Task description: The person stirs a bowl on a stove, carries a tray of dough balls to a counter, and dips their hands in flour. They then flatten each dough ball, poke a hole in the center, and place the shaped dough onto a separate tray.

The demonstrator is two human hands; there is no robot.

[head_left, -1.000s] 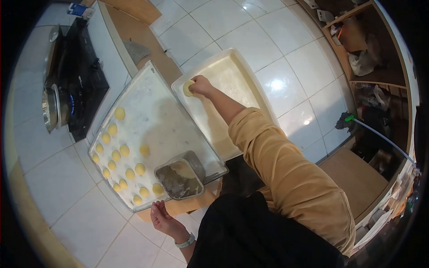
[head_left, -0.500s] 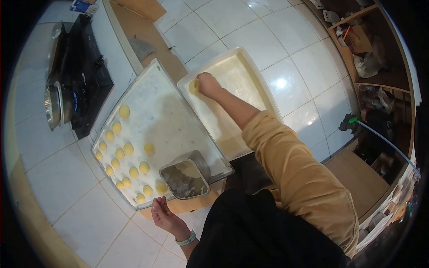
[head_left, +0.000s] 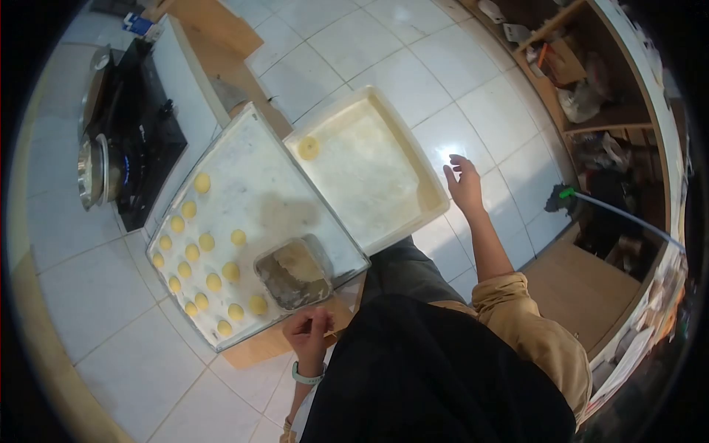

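My right hand [head_left: 464, 184] is over the floor tiles, right of a cream-coloured tray [head_left: 436, 203], with its fingers apart and nothing in them. Inside that tray, near its left corner, lies a flattened yellow dough piece [head_left: 308, 148] with a mark in its middle. My left hand [head_left: 306, 328] is curled closed beside a square metal container [head_left: 294, 273]; what its fingers hold, if anything, is hidden. The container, with pale powder in it, stands on a flour-dusted board [head_left: 251, 177]. Several yellow dough balls [head_left: 207, 242] lie on the board's left part.
On the left, a black gas stove [head_left: 151, 140] carries a metal pot [head_left: 92, 173], with a blue flame under it. Wooden shelves [head_left: 569, 133] with bags and boxes line the right side. A blue-grey hose [head_left: 628, 214] with a green fitting crosses there.
My right hand has let go of the flattened dough piece, which stays in the tray, and has swung right, opening. My left hand has moved right, towards the metal container.
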